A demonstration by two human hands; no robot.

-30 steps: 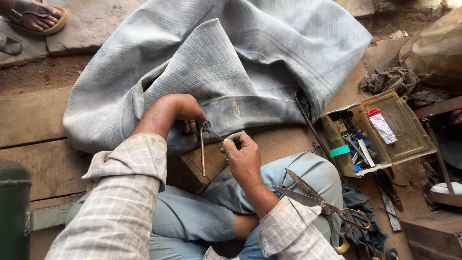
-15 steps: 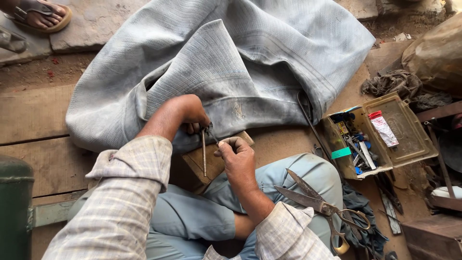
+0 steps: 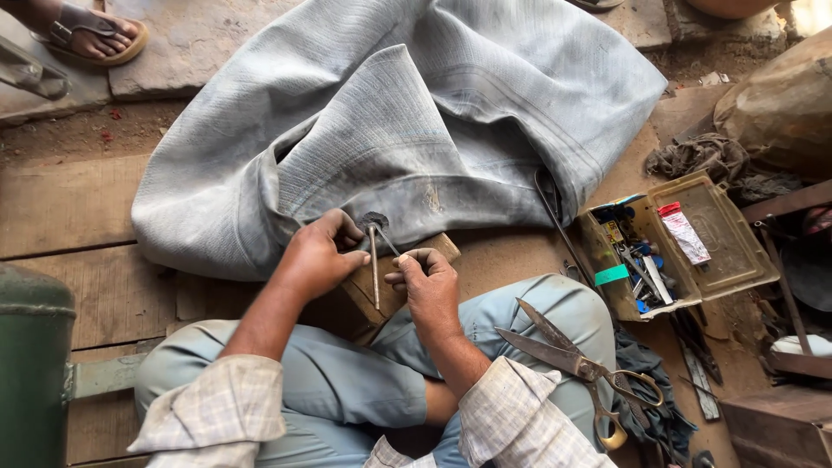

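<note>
The left hand pinches a thin metal rod with closed fingers at the dark spot on the grey rubber tube, while the right hand, fingers curled, presses the wooden block under it.

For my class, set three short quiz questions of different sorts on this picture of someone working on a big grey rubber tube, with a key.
1. True or false: the large scissors rest on the person's right thigh.
2. What lies under the thin metal tool between the left hand and right hand? A wooden block, B green canister, C sandal.
3. Fill in: the open tin box of small tools sits to the person's ____ side.

Key: 1 true. 2 A: the wooden block sits against the grey rubber tube. 3 right.
</note>
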